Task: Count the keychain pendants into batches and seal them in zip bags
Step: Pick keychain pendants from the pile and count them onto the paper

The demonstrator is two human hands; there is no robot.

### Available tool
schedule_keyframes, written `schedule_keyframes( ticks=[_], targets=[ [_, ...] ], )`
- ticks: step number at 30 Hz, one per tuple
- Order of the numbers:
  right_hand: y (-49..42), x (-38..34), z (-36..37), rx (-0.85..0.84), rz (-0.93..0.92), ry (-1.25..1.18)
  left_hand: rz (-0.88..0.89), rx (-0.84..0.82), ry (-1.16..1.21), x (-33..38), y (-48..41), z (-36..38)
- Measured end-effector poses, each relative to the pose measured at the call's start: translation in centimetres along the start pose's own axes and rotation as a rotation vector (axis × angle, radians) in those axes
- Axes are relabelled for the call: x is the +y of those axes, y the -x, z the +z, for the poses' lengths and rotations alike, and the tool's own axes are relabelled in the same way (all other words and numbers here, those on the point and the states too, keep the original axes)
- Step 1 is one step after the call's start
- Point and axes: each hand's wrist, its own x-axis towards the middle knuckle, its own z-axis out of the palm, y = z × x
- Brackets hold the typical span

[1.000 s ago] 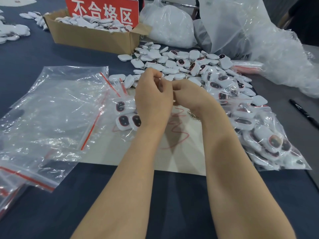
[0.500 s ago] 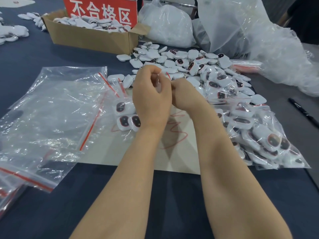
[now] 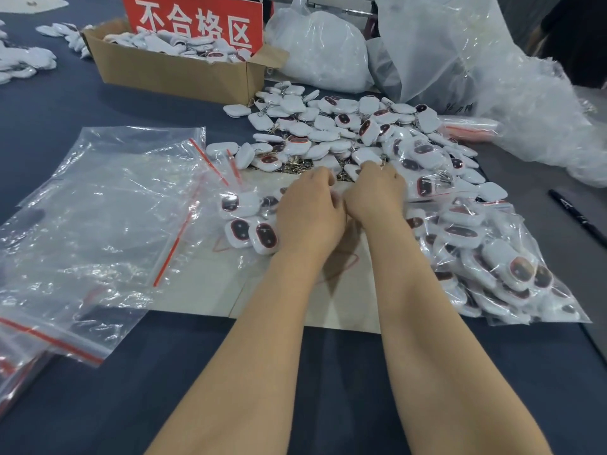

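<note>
A heap of loose white keychain pendants [image 3: 328,126], some showing dark red-rimmed faces, lies at the far edge of a pale cardboard sheet [image 3: 279,300]. A small clear zip bag [image 3: 243,218] holding a few pendants rests on the sheet. My left hand [image 3: 308,215] lies on its right part with curled fingers. My right hand [image 3: 374,192] sits knuckle to knuckle beside it, fingertips at the edge of the heap. Both seem to pinch the bag's top, which the hands hide. Filled zip bags [image 3: 492,257] are stacked to the right.
Empty red-striped zip bags [image 3: 115,208] spread out on the left. A cardboard box [image 3: 170,70] of pendants with a red sign [image 3: 193,21] stands at the back. Large crumpled plastic bags [image 3: 460,60] fill the back right. A black pen [image 3: 578,218] lies at the right.
Both hands have come down from in front of the heap onto the cardboard sheet, still close together, and the small bag now lies flat.
</note>
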Motion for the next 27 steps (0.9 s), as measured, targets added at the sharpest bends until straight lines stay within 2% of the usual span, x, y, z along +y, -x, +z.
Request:
schedule_keyframes(
  ticks=[2, 4, 9, 14, 15, 17, 21, 23, 27],
  targets=[
    [0.1, 0.1, 0.4, 0.030, -0.059, 0.008, 0.018, 0.004, -0.028, 0.0, 0.0, 0.0],
    [0.3, 0.2, 0.4, 0.072, -0.098, -0.112, 0.018, 0.011, -0.032, 0.0, 0.0, 0.0],
    [0.3, 0.4, 0.6, 0.228, -0.068, -0.365, 0.013, -0.001, -0.013, 0.1, 0.0, -0.1],
    [-0.2, -0.1, 0.1, 0.416, 0.025, -0.933, 0.012, -0.004, -0.018, 0.1, -0.1, 0.0],
    [-0.4, -0.3, 0.1, 0.394, 0.055, -1.073, 0.010, -0.005, -0.023, 0.1, -0.1, 0.0],
    [-0.7, -0.7, 0.2, 0.247, 0.131, -1.332, 0.010, -0.010, -0.034, 0.1, -0.2, 0.1],
    [-0.4, -1.2, 0.4, 0.011, 0.210, -1.676, 0.019, -0.004, -0.028, 0.1, -0.2, 0.0],
    [-0.1, -1.1, 0.6, -0.054, 0.205, -1.739, 0.024, 0.000, -0.021, 0.1, -0.1, 0.0],
    [0.1, -0.7, 0.9, -0.093, 0.140, -1.637, 0.019, 0.004, -0.016, 0.1, -0.1, 0.0]
  ],
)
